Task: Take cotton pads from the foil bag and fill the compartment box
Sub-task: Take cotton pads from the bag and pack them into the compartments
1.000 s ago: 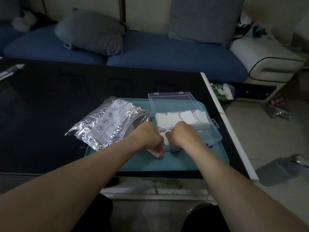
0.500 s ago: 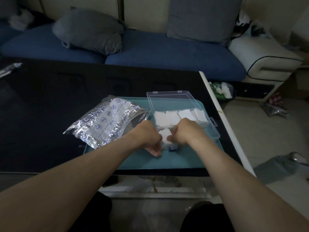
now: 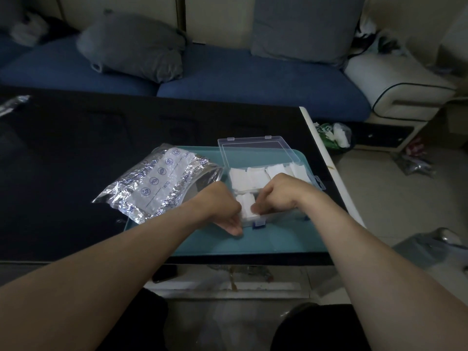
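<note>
A clear plastic compartment box (image 3: 255, 148) lies on a teal tray (image 3: 266, 239), its lid open toward the sofa. White cotton pads (image 3: 249, 179) fill its far row. Both hands sit over the box's near left compartment, where a small stack of cotton pads (image 3: 246, 206) shows between them. My left hand (image 3: 220, 206) has its fingers curled at the stack's left side. My right hand (image 3: 281, 197) pinches the stack's right edge with curled fingers. The crinkled foil bag (image 3: 157, 183) lies to the left, half on the tray, its mouth facing the box.
The tray sits near the right end of a black table (image 3: 76, 153), whose white edge (image 3: 326, 160) runs close by. A blue sofa (image 3: 228, 77) with grey cushions stands behind. Another foil scrap (image 3: 12, 105) lies at far left.
Both hands stay at the near left compartment. The pad stack between them has sunk lower into the compartment, and the hands have closed in around it.
</note>
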Demonstrator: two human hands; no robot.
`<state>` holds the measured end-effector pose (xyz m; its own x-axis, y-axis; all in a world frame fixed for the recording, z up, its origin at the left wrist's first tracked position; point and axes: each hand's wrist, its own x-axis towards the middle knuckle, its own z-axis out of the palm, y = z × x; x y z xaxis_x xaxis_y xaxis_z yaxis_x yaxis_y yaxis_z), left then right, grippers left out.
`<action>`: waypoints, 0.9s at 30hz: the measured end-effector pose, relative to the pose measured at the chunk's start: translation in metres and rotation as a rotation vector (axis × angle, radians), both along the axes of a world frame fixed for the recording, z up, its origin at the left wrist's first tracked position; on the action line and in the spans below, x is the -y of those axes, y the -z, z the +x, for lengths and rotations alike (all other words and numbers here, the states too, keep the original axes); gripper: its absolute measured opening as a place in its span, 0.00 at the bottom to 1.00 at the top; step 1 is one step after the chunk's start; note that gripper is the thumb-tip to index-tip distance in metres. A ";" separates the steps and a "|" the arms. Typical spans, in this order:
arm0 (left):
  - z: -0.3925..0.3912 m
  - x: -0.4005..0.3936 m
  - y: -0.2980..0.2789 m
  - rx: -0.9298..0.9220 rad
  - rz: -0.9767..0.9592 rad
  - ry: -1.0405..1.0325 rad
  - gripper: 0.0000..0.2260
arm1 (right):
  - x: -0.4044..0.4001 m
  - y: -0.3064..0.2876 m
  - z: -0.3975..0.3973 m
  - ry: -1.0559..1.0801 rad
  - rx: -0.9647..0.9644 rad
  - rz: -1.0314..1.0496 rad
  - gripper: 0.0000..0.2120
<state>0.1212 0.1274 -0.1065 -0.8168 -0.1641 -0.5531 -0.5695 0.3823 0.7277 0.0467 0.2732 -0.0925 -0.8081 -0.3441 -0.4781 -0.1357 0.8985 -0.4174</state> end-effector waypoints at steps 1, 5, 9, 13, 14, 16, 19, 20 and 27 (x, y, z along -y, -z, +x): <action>-0.001 -0.001 0.000 0.001 -0.001 0.009 0.05 | -0.004 0.000 -0.001 0.018 -0.005 -0.040 0.07; -0.002 -0.005 0.000 0.005 0.002 0.028 0.06 | 0.000 0.010 0.006 0.048 -0.125 -0.091 0.09; -0.001 -0.006 -0.002 -0.002 -0.011 0.022 0.07 | 0.012 0.017 0.010 0.020 -0.256 0.021 0.16; 0.002 0.010 -0.015 -0.106 -0.118 0.128 0.11 | 0.009 0.005 0.007 0.026 -0.339 0.088 0.16; 0.003 0.016 -0.020 -0.177 -0.166 0.120 0.11 | 0.007 -0.001 0.008 0.010 -0.364 0.033 0.12; 0.005 0.030 -0.033 -0.370 -0.305 0.039 0.10 | 0.003 -0.011 0.011 -0.049 -0.314 -0.086 0.08; 0.011 0.050 -0.046 -0.617 -0.525 -0.100 0.07 | 0.007 -0.010 0.018 -0.172 -0.188 -0.031 0.12; 0.013 0.056 -0.047 -0.643 -0.587 -0.106 0.06 | 0.010 -0.007 0.019 -0.185 -0.193 -0.003 0.13; 0.024 0.091 -0.024 -0.324 -0.955 0.182 0.33 | 0.014 -0.021 0.018 -0.194 -0.362 -0.134 0.10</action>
<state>0.1455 0.0363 -0.0827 -0.9602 -0.2794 -0.0043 -0.2755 0.9438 0.1825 0.0645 0.2587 -0.0716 -0.8297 -0.5459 -0.1166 -0.4555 0.7830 -0.4236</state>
